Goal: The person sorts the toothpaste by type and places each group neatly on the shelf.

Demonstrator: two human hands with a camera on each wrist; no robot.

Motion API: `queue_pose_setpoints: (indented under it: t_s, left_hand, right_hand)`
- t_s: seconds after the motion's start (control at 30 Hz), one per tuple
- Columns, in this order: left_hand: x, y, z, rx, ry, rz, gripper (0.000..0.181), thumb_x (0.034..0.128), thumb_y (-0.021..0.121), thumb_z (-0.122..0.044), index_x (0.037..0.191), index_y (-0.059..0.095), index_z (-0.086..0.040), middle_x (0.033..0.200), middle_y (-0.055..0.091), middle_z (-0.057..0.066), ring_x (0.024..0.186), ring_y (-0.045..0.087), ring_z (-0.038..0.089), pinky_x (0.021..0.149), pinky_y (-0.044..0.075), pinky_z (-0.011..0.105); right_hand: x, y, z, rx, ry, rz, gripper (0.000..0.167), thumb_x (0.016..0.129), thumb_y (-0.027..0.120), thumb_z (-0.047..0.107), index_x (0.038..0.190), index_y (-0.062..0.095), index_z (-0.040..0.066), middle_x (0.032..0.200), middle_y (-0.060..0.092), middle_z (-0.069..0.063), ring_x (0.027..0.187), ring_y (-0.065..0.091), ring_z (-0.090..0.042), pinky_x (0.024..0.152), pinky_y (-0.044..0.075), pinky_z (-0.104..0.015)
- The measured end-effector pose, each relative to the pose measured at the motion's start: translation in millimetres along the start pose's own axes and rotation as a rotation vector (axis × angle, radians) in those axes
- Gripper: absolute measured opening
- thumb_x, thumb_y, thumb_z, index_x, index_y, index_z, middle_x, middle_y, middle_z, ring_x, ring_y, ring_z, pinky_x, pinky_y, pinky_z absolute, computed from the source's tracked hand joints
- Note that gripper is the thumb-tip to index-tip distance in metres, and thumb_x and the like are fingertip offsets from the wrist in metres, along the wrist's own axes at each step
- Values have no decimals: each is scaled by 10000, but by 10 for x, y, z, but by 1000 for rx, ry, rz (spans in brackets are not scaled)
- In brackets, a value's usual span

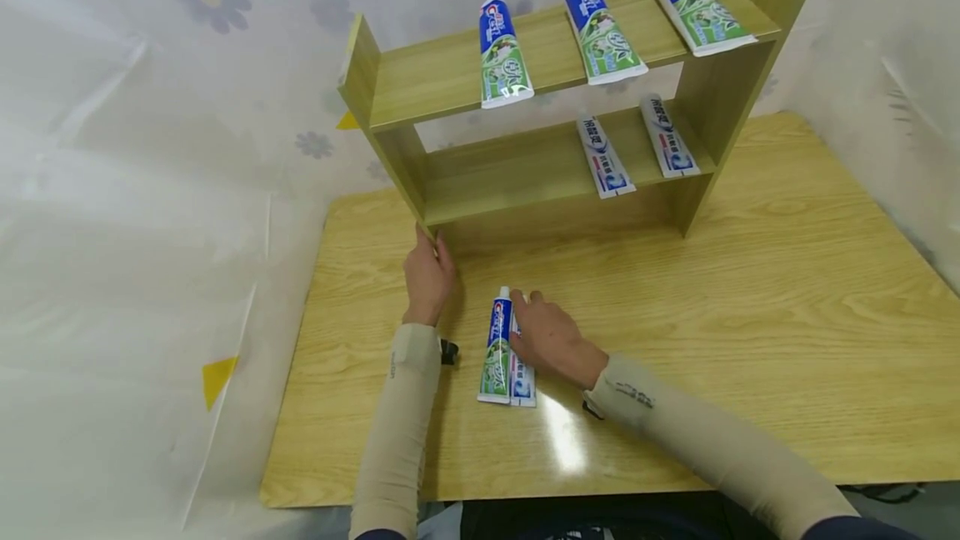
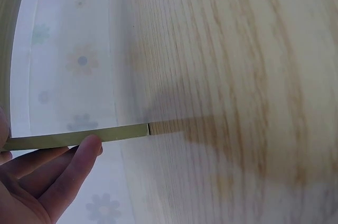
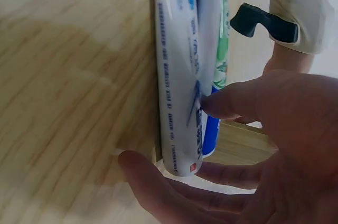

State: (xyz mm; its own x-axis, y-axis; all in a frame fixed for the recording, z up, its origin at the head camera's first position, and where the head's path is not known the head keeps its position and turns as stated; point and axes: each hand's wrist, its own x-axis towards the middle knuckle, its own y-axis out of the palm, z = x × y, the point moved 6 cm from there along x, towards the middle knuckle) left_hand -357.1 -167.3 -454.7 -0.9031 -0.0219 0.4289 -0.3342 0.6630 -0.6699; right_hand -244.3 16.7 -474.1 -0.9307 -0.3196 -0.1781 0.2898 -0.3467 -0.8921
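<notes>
My left hand [image 1: 429,277] grips the lower left side panel of a small wooden shelf [image 1: 510,169]. In the left wrist view, the fingers lie against one face of that panel [image 2: 121,132], and the thumb is mostly out of frame. Two toothpaste tubes lie side by side on the table: a blue-and-green one [image 1: 497,348] and a white one [image 1: 522,386] to its right. Over the white tube is my right hand [image 1: 551,336]. Its thumb touches between the tubes, while the other fingers spread around the white tube's far end, the index fingertip apart from it.
Three blue-and-green toothpaste tubes, one of them the middle tube [image 1: 602,36], lie on the upper shelf board. On the lower board rest two white tubes, the left [image 1: 604,158] and the right [image 1: 669,140]. Behind the wooden table [image 1: 787,315] hangs a flowered sheet [image 1: 247,65].
</notes>
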Motion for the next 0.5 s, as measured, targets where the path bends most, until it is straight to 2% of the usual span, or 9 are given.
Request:
queue_pose_setpoints:
  t_s: [0.13, 0.23, 0.5]
  left_hand:
    - [5, -14, -12, -2, 12, -12, 375, 1175, 453, -148, 1492, 482, 49, 812, 704, 280, 570, 620, 357, 520, 464, 425]
    - [5, -15, -15, 2, 12, -10, 370, 1171, 464, -138, 1489, 485, 49, 825, 711, 287, 591, 646, 377, 532, 487, 446]
    - [0, 2, -21, 5, 21, -12, 359, 1166, 473, -124, 1474, 489, 59, 785, 694, 274, 563, 622, 362, 518, 467, 436]
  right_hand:
    - [25, 5, 20, -3, 0, -17, 710, 1044, 742, 279, 1588, 409, -34, 1269, 655, -301, 753, 655, -261, 606, 588, -340]
    - [33, -5, 36, -9, 9, -24, 694, 1010, 786, 249, 1536, 440, -42, 1166, 658, -264, 715, 628, -251, 576, 569, -330]
    - [-6, 35, 10, -53, 26, -57, 674, 940, 865, 201, 1439, 473, -26, 1074, 659, -253, 721, 620, -274, 561, 576, -341]
